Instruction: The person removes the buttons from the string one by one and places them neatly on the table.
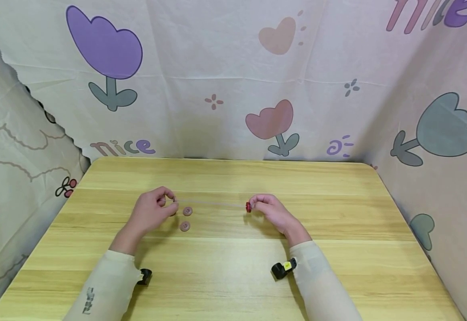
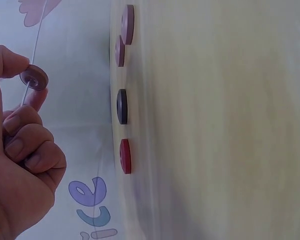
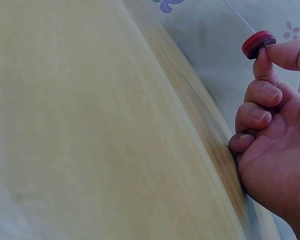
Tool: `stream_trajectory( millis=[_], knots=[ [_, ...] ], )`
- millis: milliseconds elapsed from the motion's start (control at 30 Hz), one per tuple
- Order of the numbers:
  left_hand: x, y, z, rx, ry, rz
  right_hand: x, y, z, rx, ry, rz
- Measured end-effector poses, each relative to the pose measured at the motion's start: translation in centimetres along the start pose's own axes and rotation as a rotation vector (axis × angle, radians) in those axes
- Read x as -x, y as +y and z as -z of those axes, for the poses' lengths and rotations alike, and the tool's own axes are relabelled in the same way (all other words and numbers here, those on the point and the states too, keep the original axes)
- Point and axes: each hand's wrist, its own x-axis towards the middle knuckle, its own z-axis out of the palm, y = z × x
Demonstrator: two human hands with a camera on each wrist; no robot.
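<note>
We see the left hand [image 1: 151, 209] with fingers nearly closed at the tips, pinching a brown button [image 2: 35, 76] by its rim; the remaining fingers curl toward the palm. The right hand [image 1: 273, 211] has its fingers pinched likewise, on a red button [image 1: 248, 207] with a darker layer against it; we cannot tell whether that layer is a second button. A thin pale thread [image 1: 211, 203] stretches between both hands, nearly straight, above the worktop [image 1: 233, 276]. On the left we note a length of it on both sides of the brown button.

Loose on the worktop, beside the left hand: two mauve buttons, one [image 1: 187, 211] farther off, one [image 1: 185, 226] nearer us. From the left wrist we also make out a black button [image 2: 122, 106] and a loose red button [image 2: 125, 156]. Behind hangs a printed cloth [image 1: 201, 58].
</note>
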Motion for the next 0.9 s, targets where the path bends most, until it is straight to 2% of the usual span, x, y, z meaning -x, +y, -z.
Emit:
stream_trajectory(
  millis=[900],
  knots=[
    [1.0, -1.6, 1.7, -0.051, 0.042, 0.017, 0.0, 0.1, 0.0, 0.002, 0.007, 0.011]
  ],
)
